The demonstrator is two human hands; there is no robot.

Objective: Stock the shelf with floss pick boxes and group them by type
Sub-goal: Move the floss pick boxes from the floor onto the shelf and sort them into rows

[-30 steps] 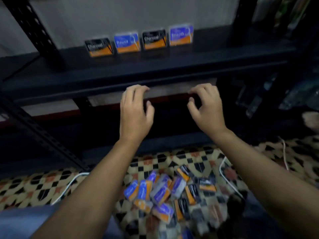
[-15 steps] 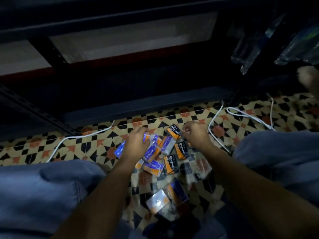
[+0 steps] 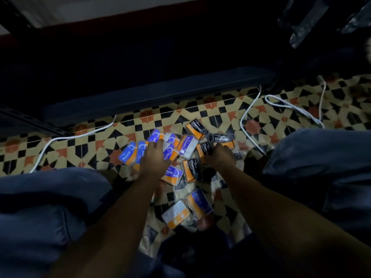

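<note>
Both my hands work the heap of floss pick boxes [image 3: 180, 157] on the tiled floor [image 3: 80, 153], left hand [image 3: 154, 157] spread over blue ones, right hand [image 3: 220, 155] pinching a charcoal box [image 3: 204, 150]; light, stiff, slippery packs I judge best pinched by their edges

Dim all round, with the shelf [image 3: 156, 93] nearly black. Soft light falls on the tiled floor [image 3: 220, 115] at centre, the box labels [image 3: 128, 155] are slightly smeared, and the edges bend.
</note>
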